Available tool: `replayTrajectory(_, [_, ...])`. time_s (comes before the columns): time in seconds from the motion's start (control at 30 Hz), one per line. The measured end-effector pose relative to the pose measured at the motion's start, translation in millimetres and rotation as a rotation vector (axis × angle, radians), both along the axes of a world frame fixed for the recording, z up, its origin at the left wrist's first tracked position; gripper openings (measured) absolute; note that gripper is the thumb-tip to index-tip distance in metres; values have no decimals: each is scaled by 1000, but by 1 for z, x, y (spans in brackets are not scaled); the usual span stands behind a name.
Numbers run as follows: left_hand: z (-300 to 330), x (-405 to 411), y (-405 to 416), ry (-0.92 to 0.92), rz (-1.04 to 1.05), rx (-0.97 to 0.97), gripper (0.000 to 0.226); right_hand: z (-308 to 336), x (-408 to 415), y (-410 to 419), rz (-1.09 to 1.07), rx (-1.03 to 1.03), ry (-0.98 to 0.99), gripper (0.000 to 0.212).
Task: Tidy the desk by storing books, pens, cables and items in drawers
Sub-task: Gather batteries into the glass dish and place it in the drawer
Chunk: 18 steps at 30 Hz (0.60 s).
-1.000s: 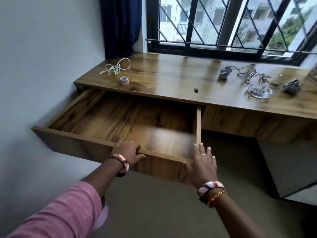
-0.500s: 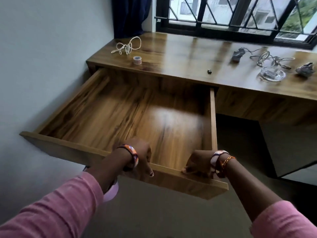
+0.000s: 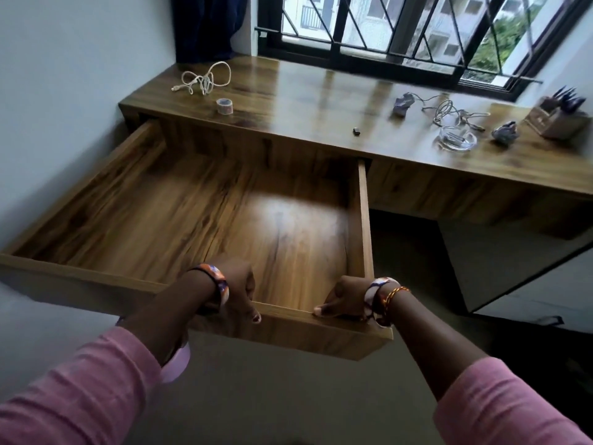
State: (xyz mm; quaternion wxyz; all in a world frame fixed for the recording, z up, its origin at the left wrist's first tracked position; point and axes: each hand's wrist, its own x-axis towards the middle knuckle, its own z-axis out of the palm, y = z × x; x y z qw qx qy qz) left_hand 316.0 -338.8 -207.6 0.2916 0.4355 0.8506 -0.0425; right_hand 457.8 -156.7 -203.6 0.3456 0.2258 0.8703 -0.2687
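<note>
2 hands on the drawer (image 3: 179,220) front edge, drawer pulled out. Left hand (image 3: 239,289) and right hand (image 3: 341,298) both curl over the rim, gripping it. White cable (image 3: 205,79) and tape roll (image 3: 224,106) far beyond the grip, on the desk (image 3: 321,104).

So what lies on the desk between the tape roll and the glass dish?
In the head view, only a small black item lies between the tape roll and the glass dish; otherwise bare desktop.

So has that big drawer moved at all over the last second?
Yes. The drawer has slid further out from the desk, toward the person, with the left hand and right hand gripping its front edge.
</note>
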Motion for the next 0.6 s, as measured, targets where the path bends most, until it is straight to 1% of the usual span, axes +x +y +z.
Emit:
replayTrajectory(0.13, [12, -8, 14, -159, 78, -108, 42, 2, 0, 9, 75, -94, 16, 47])
replayTrajectory(0.2, [20, -6, 36, -275, 131, -119, 37, 7, 2, 26, 43, -222, 36, 40])
replayTrajectory(0.27, [27, -4, 71, -298, 90, 33, 31, 15, 2, 53, -104, -427, 95, 30])
replayTrajectory(0.3, [30, -3, 97, -282, 55, 154, 26, 19, 1, 76, -146, -458, 168, 24])
replayTrajectory(0.37, [38, 2, 156, -309, 62, 410, 13, 25, 0, 128, -209, -436, 309, 22])
replayTrajectory(0.43, [45, 6, 216, -339, 89, 603, 13, 29, 0, 184, -278, -397, 435, 22])
replayTrajectory(0.53, [52, 19, 307, -459, 135, 759, 16, 38, 8, 270, -360, -384, 559, 15])
replayTrajectory(0.6, [55, 25, 352, -495, 139, 794, 14, 47, 12, 322, -404, -389, 593, 17])
